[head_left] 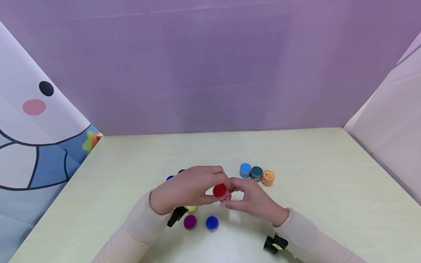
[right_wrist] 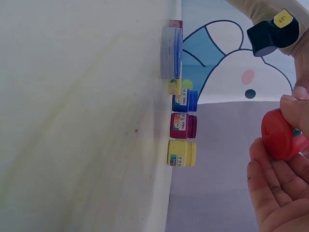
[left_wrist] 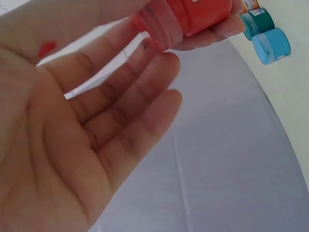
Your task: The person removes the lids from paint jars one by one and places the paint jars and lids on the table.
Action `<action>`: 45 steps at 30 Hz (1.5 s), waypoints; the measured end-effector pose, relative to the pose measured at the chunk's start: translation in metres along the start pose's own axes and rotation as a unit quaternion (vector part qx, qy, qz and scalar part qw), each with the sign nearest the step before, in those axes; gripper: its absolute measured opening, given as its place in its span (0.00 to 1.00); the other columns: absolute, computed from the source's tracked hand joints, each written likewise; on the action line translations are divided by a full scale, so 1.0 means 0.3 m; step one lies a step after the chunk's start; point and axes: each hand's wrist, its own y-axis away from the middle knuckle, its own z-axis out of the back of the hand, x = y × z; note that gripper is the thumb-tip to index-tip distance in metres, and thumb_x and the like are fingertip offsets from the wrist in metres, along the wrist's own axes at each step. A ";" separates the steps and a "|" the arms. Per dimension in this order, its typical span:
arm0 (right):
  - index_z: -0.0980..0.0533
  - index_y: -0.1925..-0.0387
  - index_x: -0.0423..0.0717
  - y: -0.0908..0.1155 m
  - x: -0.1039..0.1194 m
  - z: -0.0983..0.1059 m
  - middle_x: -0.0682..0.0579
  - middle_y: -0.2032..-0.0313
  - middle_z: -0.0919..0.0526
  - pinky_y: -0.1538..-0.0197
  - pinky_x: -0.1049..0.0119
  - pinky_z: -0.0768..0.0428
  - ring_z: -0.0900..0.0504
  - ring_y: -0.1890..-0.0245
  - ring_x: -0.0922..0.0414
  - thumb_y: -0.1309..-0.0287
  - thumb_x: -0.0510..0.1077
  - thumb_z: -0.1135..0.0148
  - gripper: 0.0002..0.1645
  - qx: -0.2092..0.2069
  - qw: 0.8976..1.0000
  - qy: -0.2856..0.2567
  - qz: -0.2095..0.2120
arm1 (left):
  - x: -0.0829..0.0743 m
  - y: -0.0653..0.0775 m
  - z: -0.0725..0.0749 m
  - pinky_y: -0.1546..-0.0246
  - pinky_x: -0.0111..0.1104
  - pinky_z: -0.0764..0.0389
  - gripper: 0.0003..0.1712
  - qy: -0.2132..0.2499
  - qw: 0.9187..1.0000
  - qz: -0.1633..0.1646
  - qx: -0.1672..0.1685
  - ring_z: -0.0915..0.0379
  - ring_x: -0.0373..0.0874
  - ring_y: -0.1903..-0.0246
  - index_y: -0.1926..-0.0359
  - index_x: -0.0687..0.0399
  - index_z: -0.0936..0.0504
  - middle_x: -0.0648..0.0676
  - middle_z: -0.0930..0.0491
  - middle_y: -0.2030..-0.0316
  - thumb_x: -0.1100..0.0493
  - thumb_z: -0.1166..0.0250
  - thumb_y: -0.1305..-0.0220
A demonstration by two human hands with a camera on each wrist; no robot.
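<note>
A small red paint jar point(head_left: 221, 192) is held tilted above the table between both hands. My left hand point(head_left: 194, 184) grips its translucent lid end point(left_wrist: 166, 24) with thumb and forefinger; the other fingers point(left_wrist: 140, 116) are spread, with red smears on the skin. From the other side my right hand point(head_left: 251, 197) pinches the red body, its thumb and fingers around the base point(right_wrist: 277, 135). Below the hands on the table are a purple jar point(head_left: 190, 222), a blue jar point(head_left: 212, 223) and a partly hidden yellow jar point(head_left: 192, 209).
Right of the hands stand a light blue jar point(head_left: 245, 170), a dark green jar point(head_left: 256, 173) and an orange jar point(head_left: 268, 178). More jars, including a blue one point(right_wrist: 185, 100), a purple one point(right_wrist: 183, 125) and a yellow one point(right_wrist: 181, 153), stand behind my left hand. A purple cloth point(head_left: 223, 73) hangs at the back.
</note>
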 end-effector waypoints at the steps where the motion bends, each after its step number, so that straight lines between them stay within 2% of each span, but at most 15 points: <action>1: 0.26 0.59 0.49 0.001 -0.001 0.001 0.59 0.64 0.20 0.59 0.60 0.22 0.22 0.64 0.64 0.51 0.47 0.34 0.17 0.001 1.000 -0.002 0.004 | -0.001 -0.002 0.001 0.62 0.19 0.31 0.18 -0.002 1.000 0.007 0.000 0.31 0.32 0.64 0.56 0.48 0.23 0.43 0.26 0.63 0.56 0.31 0.50; 6: 0.26 0.56 0.50 0.003 -0.003 0.006 0.61 0.63 0.21 0.59 0.64 0.23 0.22 0.64 0.63 0.50 0.50 0.35 0.19 0.003 1.000 -0.007 0.020 | -0.003 -0.005 0.003 0.68 0.20 0.31 0.14 0.001 0.999 0.039 -0.012 0.34 0.33 0.70 0.60 0.47 0.23 0.41 0.28 0.69 0.53 0.33 0.49; 11: 0.26 0.56 0.52 0.005 -0.003 0.007 0.62 0.63 0.21 0.58 0.63 0.23 0.23 0.64 0.63 0.51 0.50 0.34 0.19 0.003 1.000 -0.007 0.007 | -0.004 0.004 0.008 0.73 0.22 0.31 0.10 -0.004 0.998 0.047 -0.048 0.35 0.33 0.74 0.67 0.46 0.25 0.40 0.30 0.73 0.50 0.34 0.48; 21: 0.26 0.56 0.52 0.013 0.002 0.013 0.62 0.63 0.21 0.58 0.60 0.23 0.23 0.64 0.64 0.51 0.50 0.34 0.20 -0.004 1.000 0.006 -0.003 | 0.002 0.009 0.028 0.74 0.23 0.30 0.12 -0.023 0.993 0.082 -0.078 0.35 0.33 0.75 0.66 0.47 0.25 0.40 0.30 0.73 0.48 0.34 0.48; 27: 0.26 0.54 0.51 0.008 0.006 0.022 0.60 0.61 0.20 0.59 0.57 0.22 0.23 0.63 0.64 0.52 0.52 0.34 0.23 -0.008 1.000 0.028 -0.012 | 0.029 0.019 0.033 0.76 0.23 0.30 0.12 -0.049 0.985 0.114 -0.117 0.37 0.33 0.76 0.67 0.46 0.26 0.40 0.31 0.74 0.48 0.34 0.48; 30: 0.26 0.54 0.52 0.001 0.011 0.024 0.61 0.60 0.20 0.59 0.58 0.22 0.23 0.63 0.64 0.52 0.52 0.34 0.23 -0.012 0.999 0.025 -0.016 | 0.042 0.032 0.030 0.76 0.24 0.30 0.13 -0.060 0.982 0.134 -0.123 0.37 0.34 0.77 0.68 0.46 0.27 0.41 0.32 0.75 0.49 0.32 0.50; 35: 0.26 0.54 0.53 -0.001 0.017 0.035 0.63 0.60 0.21 0.59 0.59 0.23 0.23 0.62 0.64 0.54 0.52 0.33 0.23 -0.029 0.999 0.029 -0.025 | 0.064 0.047 0.005 0.75 0.25 0.30 0.14 -0.072 0.982 0.154 -0.087 0.37 0.35 0.76 0.66 0.50 0.25 0.43 0.32 0.74 0.54 0.30 0.53; 41: 0.26 0.54 0.51 -0.004 0.022 0.051 0.60 0.60 0.21 0.58 0.55 0.22 0.23 0.63 0.63 0.54 0.50 0.32 0.23 -0.045 0.998 0.023 -0.023 | 0.084 0.047 -0.036 0.71 0.26 0.28 0.17 -0.080 0.983 0.164 0.001 0.34 0.36 0.73 0.64 0.50 0.26 0.44 0.32 0.72 0.60 0.29 0.56; 45: 0.26 0.54 0.49 -0.006 0.028 0.053 0.58 0.60 0.20 0.58 0.57 0.23 0.23 0.63 0.63 0.54 0.49 0.32 0.23 -0.043 0.999 0.018 -0.018 | 0.084 0.055 -0.056 0.70 0.28 0.28 0.19 -0.064 0.977 0.195 0.058 0.34 0.37 0.72 0.64 0.49 0.26 0.44 0.32 0.71 0.63 0.28 0.59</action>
